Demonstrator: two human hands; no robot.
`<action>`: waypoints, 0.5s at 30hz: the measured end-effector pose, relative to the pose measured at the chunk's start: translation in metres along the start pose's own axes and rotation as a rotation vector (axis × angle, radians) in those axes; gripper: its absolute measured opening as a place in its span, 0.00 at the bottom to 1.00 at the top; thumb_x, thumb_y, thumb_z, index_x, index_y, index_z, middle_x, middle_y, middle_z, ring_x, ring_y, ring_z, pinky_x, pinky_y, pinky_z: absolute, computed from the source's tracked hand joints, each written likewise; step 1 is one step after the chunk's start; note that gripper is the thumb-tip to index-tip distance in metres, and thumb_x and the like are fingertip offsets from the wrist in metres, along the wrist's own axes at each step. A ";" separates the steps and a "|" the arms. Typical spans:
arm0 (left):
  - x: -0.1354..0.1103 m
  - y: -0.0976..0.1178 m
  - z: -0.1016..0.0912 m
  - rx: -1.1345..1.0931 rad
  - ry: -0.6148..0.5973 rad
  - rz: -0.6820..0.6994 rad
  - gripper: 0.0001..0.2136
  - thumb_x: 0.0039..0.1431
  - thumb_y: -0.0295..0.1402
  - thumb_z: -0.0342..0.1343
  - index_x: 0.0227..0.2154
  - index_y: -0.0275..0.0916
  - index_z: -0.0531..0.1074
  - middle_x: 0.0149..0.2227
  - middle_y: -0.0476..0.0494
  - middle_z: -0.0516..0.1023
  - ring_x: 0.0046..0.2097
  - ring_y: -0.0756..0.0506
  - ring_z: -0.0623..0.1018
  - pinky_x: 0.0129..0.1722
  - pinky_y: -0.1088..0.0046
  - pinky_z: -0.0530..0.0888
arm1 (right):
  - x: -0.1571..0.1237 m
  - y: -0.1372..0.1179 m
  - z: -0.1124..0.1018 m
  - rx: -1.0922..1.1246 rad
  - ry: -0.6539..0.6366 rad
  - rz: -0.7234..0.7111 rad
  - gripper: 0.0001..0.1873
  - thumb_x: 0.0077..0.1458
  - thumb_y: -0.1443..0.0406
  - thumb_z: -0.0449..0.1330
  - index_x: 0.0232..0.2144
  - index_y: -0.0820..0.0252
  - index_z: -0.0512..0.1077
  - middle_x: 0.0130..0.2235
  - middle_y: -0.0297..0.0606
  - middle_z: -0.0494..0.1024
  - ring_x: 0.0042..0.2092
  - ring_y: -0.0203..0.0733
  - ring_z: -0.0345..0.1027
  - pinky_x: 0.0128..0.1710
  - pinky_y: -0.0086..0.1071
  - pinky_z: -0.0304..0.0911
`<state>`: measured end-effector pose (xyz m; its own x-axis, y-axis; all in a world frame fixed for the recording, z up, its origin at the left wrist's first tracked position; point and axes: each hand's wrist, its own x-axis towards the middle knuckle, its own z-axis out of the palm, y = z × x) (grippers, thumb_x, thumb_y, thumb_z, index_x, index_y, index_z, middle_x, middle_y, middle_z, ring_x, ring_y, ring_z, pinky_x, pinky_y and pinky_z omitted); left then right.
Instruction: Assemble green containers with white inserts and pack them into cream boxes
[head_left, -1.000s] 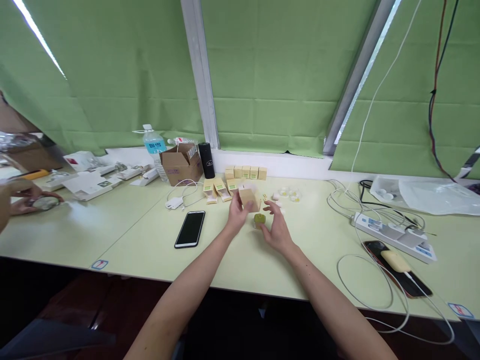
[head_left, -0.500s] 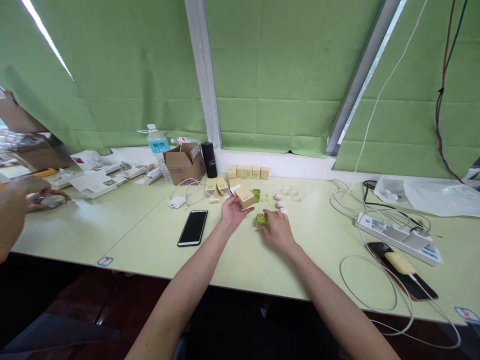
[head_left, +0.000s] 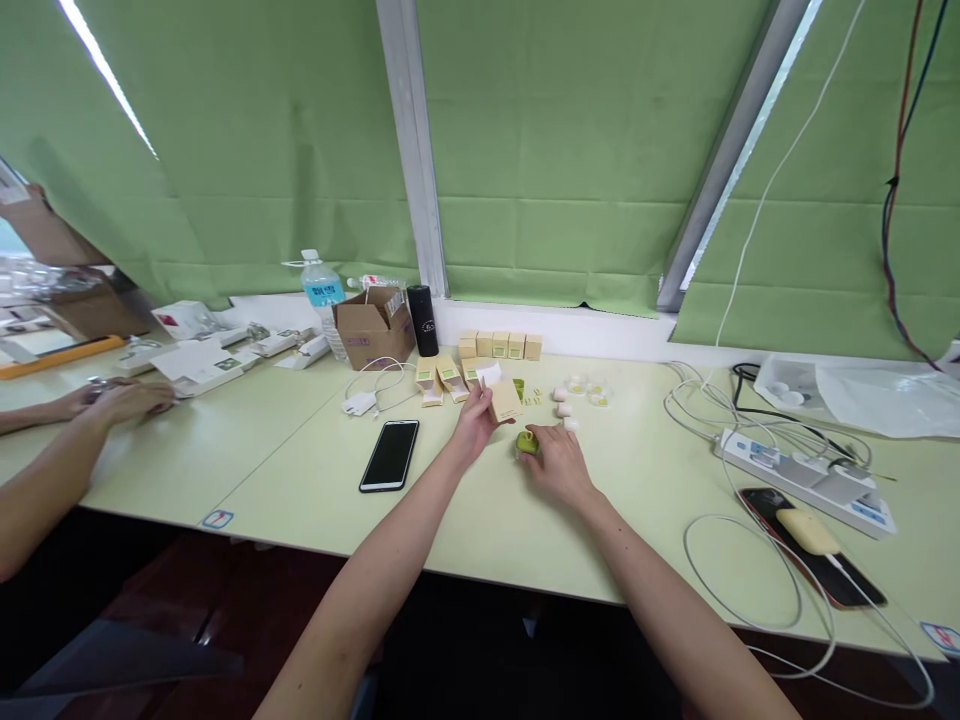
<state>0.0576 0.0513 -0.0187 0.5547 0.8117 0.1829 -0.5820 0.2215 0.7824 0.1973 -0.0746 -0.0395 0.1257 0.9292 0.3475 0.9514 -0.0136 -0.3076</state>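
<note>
My left hand (head_left: 474, 428) is closed around a small cardboard box (head_left: 505, 397), tilted up above the table, with a white flap or paper at its top. In my right hand (head_left: 561, 460) a small green case (head_left: 527, 441) is gripped by the fingertips, low over the table. Just beyond my hands are a green piece (head_left: 519, 388), tiny yellowish parts (head_left: 533, 396) and several pinkish-white rounded pieces (head_left: 562, 409). Opened cardboard boxes (head_left: 451, 380) lie behind my left hand.
A row of small boxes (head_left: 500, 345) stands by the wall. Left are a phone (head_left: 389, 456), a charger (head_left: 360, 403), a carton (head_left: 373, 330) and a black bottle (head_left: 422, 320). Right are a power strip (head_left: 806, 480) and loose cables. A co-worker's hands (head_left: 124, 402) work at far left.
My left hand has turned the cardboard box more upright, and a white flap or paper now shows at its top. My right hand stays on the green case. The co-worker's hands have shifted.
</note>
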 end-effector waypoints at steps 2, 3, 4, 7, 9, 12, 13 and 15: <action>0.002 -0.003 -0.002 0.084 0.036 0.036 0.25 0.53 0.46 0.68 0.50 0.43 0.70 0.47 0.42 0.79 0.46 0.42 0.79 0.40 0.68 0.76 | 0.001 0.001 0.001 0.031 -0.011 0.001 0.19 0.60 0.65 0.61 0.53 0.62 0.71 0.49 0.46 0.79 0.49 0.51 0.70 0.50 0.41 0.61; 0.003 -0.004 -0.003 0.130 0.059 0.050 0.26 0.52 0.46 0.68 0.51 0.42 0.70 0.47 0.42 0.79 0.46 0.42 0.79 0.41 0.68 0.75 | 0.001 0.003 0.001 0.053 -0.012 0.003 0.18 0.59 0.66 0.61 0.52 0.62 0.72 0.48 0.46 0.79 0.49 0.50 0.70 0.49 0.40 0.62; 0.004 -0.006 -0.004 0.180 0.083 0.063 0.27 0.52 0.46 0.69 0.52 0.43 0.69 0.47 0.42 0.78 0.46 0.42 0.79 0.42 0.68 0.75 | 0.002 0.004 0.000 0.079 -0.006 0.008 0.17 0.59 0.66 0.61 0.51 0.62 0.72 0.47 0.46 0.80 0.49 0.50 0.71 0.49 0.39 0.63; 0.006 -0.009 -0.006 0.348 0.134 0.100 0.30 0.52 0.43 0.69 0.55 0.43 0.66 0.44 0.42 0.78 0.46 0.42 0.78 0.44 0.68 0.74 | 0.004 0.012 -0.007 0.168 0.093 0.042 0.16 0.58 0.66 0.61 0.49 0.60 0.73 0.47 0.46 0.80 0.50 0.50 0.71 0.50 0.40 0.66; 0.006 -0.010 -0.006 0.449 0.148 0.138 0.30 0.53 0.40 0.68 0.57 0.44 0.64 0.41 0.43 0.78 0.46 0.42 0.77 0.45 0.68 0.73 | 0.005 0.019 -0.014 0.254 0.226 0.074 0.17 0.58 0.65 0.60 0.50 0.60 0.73 0.49 0.47 0.79 0.50 0.51 0.71 0.51 0.44 0.67; 0.003 -0.010 -0.004 0.523 0.102 0.185 0.31 0.54 0.36 0.67 0.59 0.46 0.63 0.40 0.44 0.77 0.46 0.43 0.76 0.44 0.69 0.72 | 0.008 0.027 -0.022 0.442 0.437 0.127 0.22 0.58 0.59 0.60 0.54 0.60 0.73 0.51 0.48 0.79 0.47 0.51 0.72 0.50 0.48 0.70; 0.002 -0.010 -0.003 0.538 0.066 0.188 0.30 0.54 0.36 0.66 0.59 0.47 0.63 0.42 0.44 0.76 0.46 0.44 0.75 0.44 0.69 0.72 | 0.008 0.029 -0.023 0.520 0.488 0.142 0.24 0.58 0.58 0.61 0.55 0.60 0.72 0.51 0.48 0.79 0.47 0.51 0.73 0.50 0.48 0.70; -0.003 -0.010 -0.001 0.582 -0.022 0.173 0.28 0.55 0.36 0.65 0.59 0.48 0.65 0.47 0.42 0.75 0.45 0.44 0.75 0.43 0.70 0.72 | 0.010 0.030 -0.024 0.696 0.545 0.145 0.27 0.56 0.55 0.64 0.56 0.60 0.72 0.52 0.49 0.78 0.47 0.50 0.74 0.51 0.49 0.71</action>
<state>0.0617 0.0474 -0.0278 0.4970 0.7967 0.3439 -0.2478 -0.2494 0.9361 0.2338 -0.0748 -0.0237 0.5164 0.6287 0.5815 0.5524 0.2743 -0.7871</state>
